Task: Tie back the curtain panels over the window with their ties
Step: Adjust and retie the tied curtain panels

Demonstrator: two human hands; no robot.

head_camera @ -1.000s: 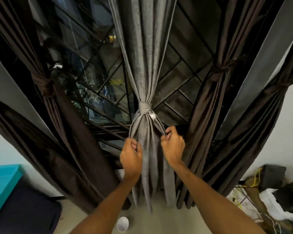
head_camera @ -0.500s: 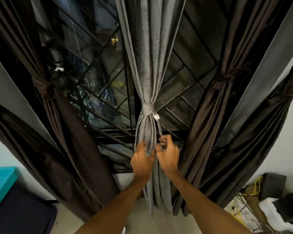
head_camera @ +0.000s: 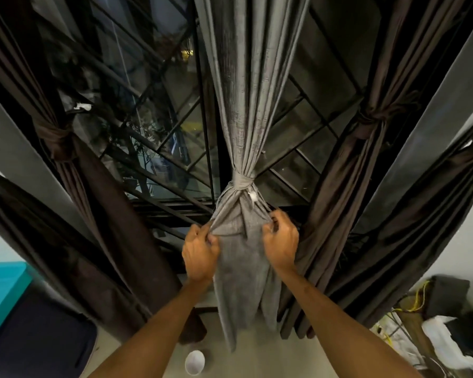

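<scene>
A: Status on the grey panel?

B: Grey curtain panel (head_camera: 246, 105) hangs dead centre over the window (head_camera: 153, 118), gathered and cinched by its tie (head_camera: 241, 184). A small white tag (head_camera: 253, 196) sits just below and right of the knot.

A: Hands?

B: Both are just under the tie. Left hand (head_camera: 200, 252) pinches a fold at the panel's left edge, fingers curled tight on the cloth. Right hand (head_camera: 280, 246) grips the right edge, fingers curled round a fold, back of the hand to camera. Forearms rise from the near edge, converging slightly. The cloth between the hands is pulled flat.

A: Step?

B: My read is dressing the skirt below the knot and spreading the folds. The knot itself looks done.

A: How to do it well?

B: Pull outward and down, both sides evenly. A lopsided pull would likely skew the knot off centre. Go light, since a hard tug could slacken the tie. Stay clear of the tag.

A: Other panels?

B: Brown panel left (head_camera: 60, 140) and brown panel right (head_camera: 366, 126) are each knotted. More brown cloth hangs at both far sides, and I can't tell whether the leftmost is tied.

A: Floor?

B: White cup (head_camera: 194, 362) is near, between the forearms. Teal block (head_camera: 0, 290) is at left, cable clutter (head_camera: 421, 296) at right.
</scene>
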